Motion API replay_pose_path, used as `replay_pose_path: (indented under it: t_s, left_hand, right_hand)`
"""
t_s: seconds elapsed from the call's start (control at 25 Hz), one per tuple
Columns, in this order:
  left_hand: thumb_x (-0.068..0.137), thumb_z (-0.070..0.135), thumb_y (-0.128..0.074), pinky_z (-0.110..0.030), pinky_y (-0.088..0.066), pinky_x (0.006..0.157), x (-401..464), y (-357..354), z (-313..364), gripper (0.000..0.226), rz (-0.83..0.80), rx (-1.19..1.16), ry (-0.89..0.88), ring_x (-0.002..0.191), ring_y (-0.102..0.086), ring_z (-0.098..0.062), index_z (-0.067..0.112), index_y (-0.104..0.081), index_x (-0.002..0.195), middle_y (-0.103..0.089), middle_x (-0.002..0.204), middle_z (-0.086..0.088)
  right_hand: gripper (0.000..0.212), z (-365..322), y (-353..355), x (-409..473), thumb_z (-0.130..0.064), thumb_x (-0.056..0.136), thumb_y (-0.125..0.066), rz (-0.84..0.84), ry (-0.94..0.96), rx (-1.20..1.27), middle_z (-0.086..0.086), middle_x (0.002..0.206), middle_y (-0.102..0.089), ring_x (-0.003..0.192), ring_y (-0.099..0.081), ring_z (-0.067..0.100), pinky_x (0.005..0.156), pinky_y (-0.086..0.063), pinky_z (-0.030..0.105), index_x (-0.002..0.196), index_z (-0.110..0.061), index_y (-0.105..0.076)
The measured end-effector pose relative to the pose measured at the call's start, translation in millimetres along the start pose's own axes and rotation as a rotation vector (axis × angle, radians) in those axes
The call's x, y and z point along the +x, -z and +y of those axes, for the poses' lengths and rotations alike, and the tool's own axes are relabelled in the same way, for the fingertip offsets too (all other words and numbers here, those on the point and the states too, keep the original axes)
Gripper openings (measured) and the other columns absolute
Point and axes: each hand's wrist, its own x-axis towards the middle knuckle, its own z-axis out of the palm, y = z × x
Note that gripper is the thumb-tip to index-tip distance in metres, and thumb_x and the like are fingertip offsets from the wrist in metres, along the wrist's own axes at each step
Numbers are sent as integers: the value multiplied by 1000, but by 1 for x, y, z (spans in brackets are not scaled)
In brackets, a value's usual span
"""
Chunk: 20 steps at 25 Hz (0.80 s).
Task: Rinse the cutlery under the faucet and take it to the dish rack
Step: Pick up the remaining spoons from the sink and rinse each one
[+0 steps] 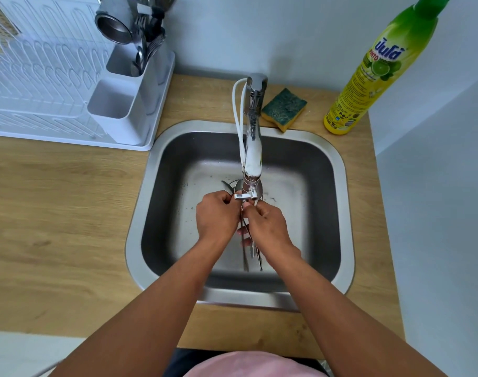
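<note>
Head view, one item in hand: cutlery, a bundle of several metal pieces, held low over the basin of the sink, directly beneath the outlet of the faucet. Long axis: 12 to 6 o'clock, with spoon bowls and heads toward 12, showing just past the faucet tip, and handles toward 6, pointing back at the person. Grip, left hand: at the 9 o'clock side of the bundle, fingers curled round its upper part. Grip, right hand: at the 3 o'clock side, close against the other hand, fingers curled and pinching the pieces near the heads; exact contact is partly hidden behind the faucet tip. Water flow: cannot be told. Step judged: rinsing, transfer not yet begun. Destination: dish rack at 10 o'clock on the tabletop, well apart from the bundle, with a white cutlery holder at the corner nearest the sink, its rear compartment holding utensils. Governing relation: the rack lies to the left, so the left hand is the nearer carrier, and the bundle would likely need turning upright to drop into a compartment. Other stock: sponge at 1 o'clock, just beside the sink rim; dish soap bottle at 2 o'clock.
</note>
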Motion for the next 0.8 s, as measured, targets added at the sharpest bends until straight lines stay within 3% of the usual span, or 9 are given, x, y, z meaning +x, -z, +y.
replay_pose_path:
  t_s: [0.08,0.24,0.4,0.52,0.6,0.68,0.72,0.8]
  left_hand:
    - [93,17,-61,-49,-65,63,0,-4,-4,24,-113,-88,56,64,-77,-32,8,-77,78,-78,71,-13]
    - [97,21,-53,-49,-66,69,-2,-5,-4,27,-323,-297,147,74,-79,-38,7,-77,96,-80,86,-18]
    - [97,15,-52,-45,-61,63,1,-6,-3,26,-306,-238,109,61,-68,-37,9,-77,91,-75,76,-15]
    - [99,10,-50,-38,-53,54,-3,-5,-9,25,-251,-291,119,57,-58,-28,-2,-71,96,-66,67,-13]
    - [100,14,-52,-29,-52,54,-9,-1,-11,25,-212,-351,86,60,-62,-18,6,-73,92,-70,67,-4]
    - [101,16,-52,-23,-56,63,-13,2,-12,25,-210,-365,39,69,-68,-9,14,-75,93,-76,76,4]
    - [102,17,-51,-26,-59,72,-12,2,-13,25,-215,-348,29,78,-71,-11,13,-75,96,-78,86,0]
    - [104,22,-49,-36,-60,84,-11,5,-13,27,-234,-260,28,92,-72,-22,8,-72,101,-74,104,-12]
  right_hand:
    - [24,-1,3,2,-29,98,-55,16,52,-88,-11,65,-76,61,-76,12,47,-57,28,84,-24,-73]
    - [24,5,8,9,-29,94,-54,4,61,-180,1,78,-79,75,-77,21,59,-61,32,89,-21,-76]
    - [24,4,6,6,-27,95,-49,-60,-10,-48,2,78,-78,73,-77,20,59,-60,34,90,-29,-72]
    - [23,5,5,4,-27,100,-42,-68,39,-141,9,85,-75,66,-74,24,61,-62,41,106,-24,-65]
    - [27,4,6,3,-31,103,-38,-123,70,-207,7,97,-73,64,-74,25,57,-59,37,119,-23,-58]
    - [30,3,6,2,-36,104,-36,-226,92,-228,1,109,-72,59,-72,21,53,-54,30,127,-28,-55]
    - [32,2,7,1,-38,104,-35,-269,98,-228,-1,111,-71,55,-69,17,51,-51,27,129,-29,-53]
    - [28,0,9,0,-37,104,-36,-327,96,-220,-6,95,-73,50,-62,12,49,-48,26,122,-27,-55]
